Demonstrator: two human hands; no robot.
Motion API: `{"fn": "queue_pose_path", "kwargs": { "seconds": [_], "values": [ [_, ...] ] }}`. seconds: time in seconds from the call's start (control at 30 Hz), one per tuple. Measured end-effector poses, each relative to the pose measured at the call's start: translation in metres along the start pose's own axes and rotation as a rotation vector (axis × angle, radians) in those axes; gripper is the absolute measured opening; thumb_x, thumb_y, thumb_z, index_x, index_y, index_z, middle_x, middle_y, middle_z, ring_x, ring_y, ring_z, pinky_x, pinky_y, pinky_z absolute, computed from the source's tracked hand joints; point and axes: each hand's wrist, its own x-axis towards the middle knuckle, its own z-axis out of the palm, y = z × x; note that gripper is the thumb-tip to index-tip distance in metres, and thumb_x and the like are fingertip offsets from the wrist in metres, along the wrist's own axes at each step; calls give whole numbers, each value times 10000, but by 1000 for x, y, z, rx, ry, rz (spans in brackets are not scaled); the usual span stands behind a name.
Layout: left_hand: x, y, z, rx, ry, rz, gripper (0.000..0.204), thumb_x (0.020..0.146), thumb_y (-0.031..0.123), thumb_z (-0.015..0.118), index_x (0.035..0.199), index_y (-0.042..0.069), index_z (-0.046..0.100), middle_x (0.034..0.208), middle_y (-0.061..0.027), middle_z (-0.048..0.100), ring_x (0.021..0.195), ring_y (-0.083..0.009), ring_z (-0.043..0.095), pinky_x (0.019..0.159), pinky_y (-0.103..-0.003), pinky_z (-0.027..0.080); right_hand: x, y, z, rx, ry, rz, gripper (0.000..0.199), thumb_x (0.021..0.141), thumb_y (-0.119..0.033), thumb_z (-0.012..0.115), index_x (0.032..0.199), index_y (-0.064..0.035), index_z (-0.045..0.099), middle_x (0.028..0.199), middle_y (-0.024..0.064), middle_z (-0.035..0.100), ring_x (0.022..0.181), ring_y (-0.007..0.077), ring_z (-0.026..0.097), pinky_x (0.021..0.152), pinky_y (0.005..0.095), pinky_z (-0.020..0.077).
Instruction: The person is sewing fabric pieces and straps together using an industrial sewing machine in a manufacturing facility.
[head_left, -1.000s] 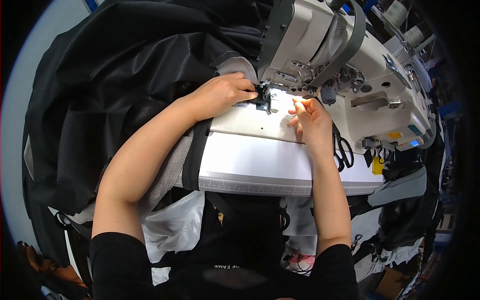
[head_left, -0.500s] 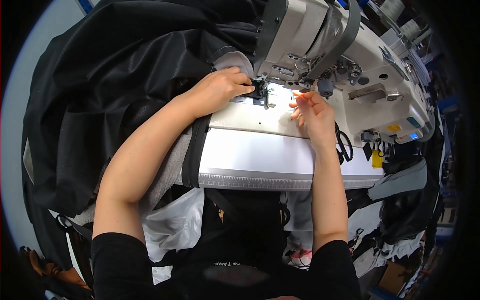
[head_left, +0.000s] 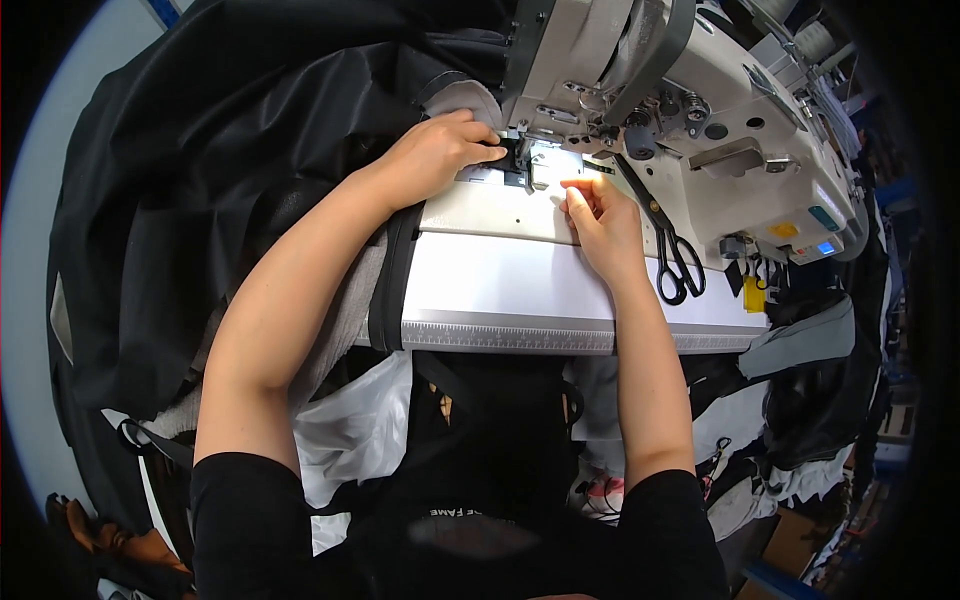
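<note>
Sewing machine [head_left: 700, 110]: large, off-white, at the back of the white table [head_left: 520, 290]; taken as landmark for all entries below.

Black strap piece [head_left: 515, 160]: small dark piece lying on the machine bed directly under the needle area, at the machine's front left. It sits between the two hands, touching the left fingertips and just left of the right ones.

Left hand [head_left: 435, 155]: at the machine's front left, fingers curled and pressed down on the strap piece, pinching its left edge against the bed. Forearm lies across the black fabric [head_left: 230, 170].

Right hand [head_left: 600, 220]: in front of the machine's needle area, fingers bent with fingertips [head_left: 572, 192] gathered on the bed just right of the strap piece; whether it grips anything cannot be told.

Black fabric: large bundle heaped to the left of the machine, spilling over the table's left edge.

Black webbing [head_left: 392, 270]: strip running down the table's left end, in front of the machine.

Scissors [head_left: 670, 250]: black-handled, lying in front of the machine's right part, just right of the right hand.
</note>
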Motion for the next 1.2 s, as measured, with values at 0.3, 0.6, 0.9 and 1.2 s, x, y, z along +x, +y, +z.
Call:
{"fn": "queue_pose_path", "kwargs": {
  "seconds": [0.3,0.6,0.9,1.2],
  "values": [
    [-11,31,-3,139,-24,-199,462,768,-23,625,1217,52,703,1243,-50,683,1015,-244,620,930,-351,500,-18,-6,3,-71,91,-19,135,935,-89,615,996,-7,703,781,116,709,673,179,663,653,308,520],
    [-14,67,2,401,-139,-247,370,831,59,587,1184,-37,648,1258,-230,654,755,-271,714,670,-358,582,-66,-22,8,293,200,190,160,971,-74,595,1060,18,690,810,51,691,716,83,613,644,237,497],
    [-69,134,-67,-1114,25,-1006,312,1013,40,466,1289,-51,580,994,-134,701,669,-162,688,596,-267,560,-103,-79,49,865,-93,360,293,1029,-119,545,1233,89,564,1053,125,684,812,136,661,735,243,539],
    [-93,134,-89,-841,125,-804,283,1076,188,484,1151,-11,670,1065,-60,703,1009,-113,636,885,-309,514,-86,-96,71,1041,-17,269,199,1009,-117,598,1138,28,643,975,81,711,854,120,667,820,252,535]
  ]
}}
